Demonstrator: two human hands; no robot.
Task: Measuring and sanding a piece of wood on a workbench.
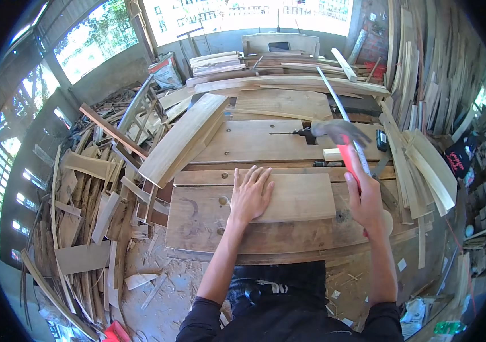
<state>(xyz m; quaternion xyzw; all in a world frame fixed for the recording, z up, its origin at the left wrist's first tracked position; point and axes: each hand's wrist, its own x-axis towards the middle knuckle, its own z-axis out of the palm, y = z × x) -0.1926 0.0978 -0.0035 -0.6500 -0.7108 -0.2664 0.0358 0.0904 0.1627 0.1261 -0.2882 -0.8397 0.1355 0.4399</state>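
My left hand [251,196] lies flat with its fingers spread on the left end of a pale wooden board [302,196]. That board rests on a worn wooden workbench [194,222], against a long strip on its far side. In my right hand [365,202] is a claw hammer [350,153] with a red handle, held raised over the right part of the bench. Its grey head is slightly smeared by motion. Beyond the board, a small wood block [331,154] and a long drill bit [289,133] lie on the bench.
A thick plank [183,139] slants across the bench's left side. Stacked boards [288,84] and a long metal straightedge [337,97] are at the back. A small black device [380,140] sits at right. Scrap wood [83,228] heaps up on the left; planks [425,165] lean at right.
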